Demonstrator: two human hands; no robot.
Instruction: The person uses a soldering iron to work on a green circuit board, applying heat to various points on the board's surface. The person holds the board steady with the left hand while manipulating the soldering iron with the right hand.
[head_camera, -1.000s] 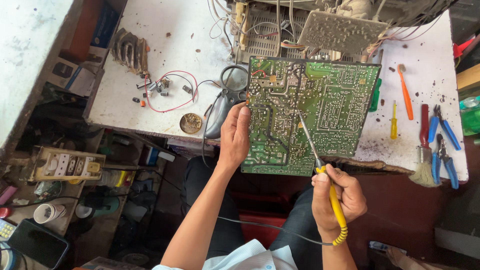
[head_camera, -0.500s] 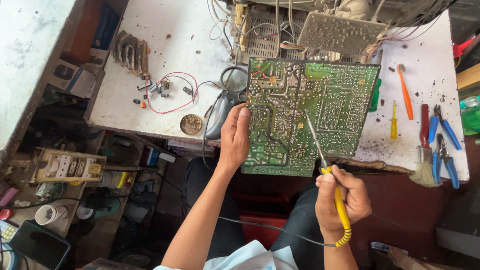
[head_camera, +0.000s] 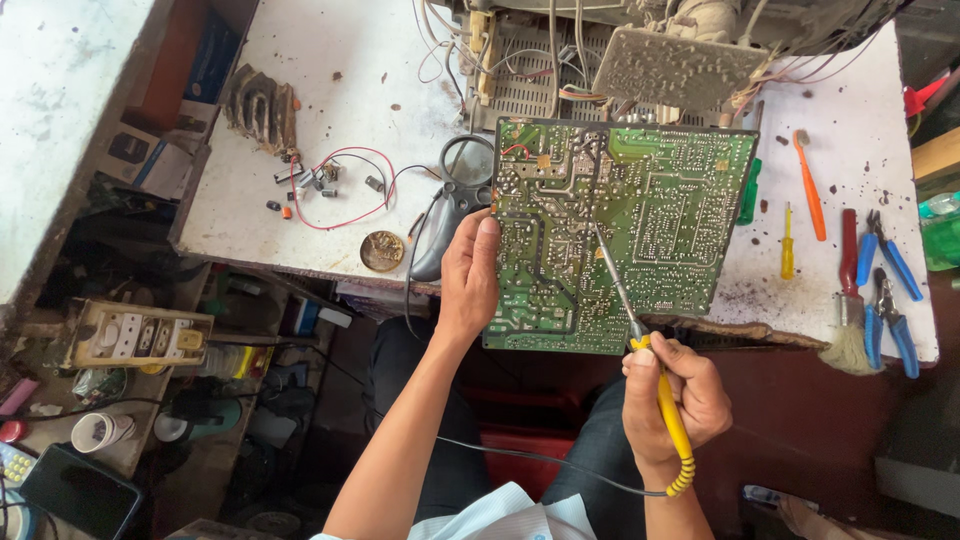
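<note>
- White, stained bench (head_camera: 330, 60) carried one green board (head_camera: 620, 235), overhanging its near edge.
- Left hand (head_camera: 468, 275) gripped the board's left edge, thumb on its face, fingers curled behind.
- Right hand (head_camera: 675, 395) was clenched round one yellow iron (head_camera: 650, 365) near the board; its tip touched the board's middle.
- At far right lay two blue pliers (head_camera: 885, 290), one brush (head_camera: 848, 300) and two screwdrivers (head_camera: 808, 185).

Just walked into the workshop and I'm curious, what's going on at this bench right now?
A person seated at a white workbench props up a green circuit board, solder side facing them, with the left hand on its left edge. The right hand grips a yellow-handled soldering iron, its tip on the board's middle. Pliers, screwdrivers and a brush lie to the right.
</note>
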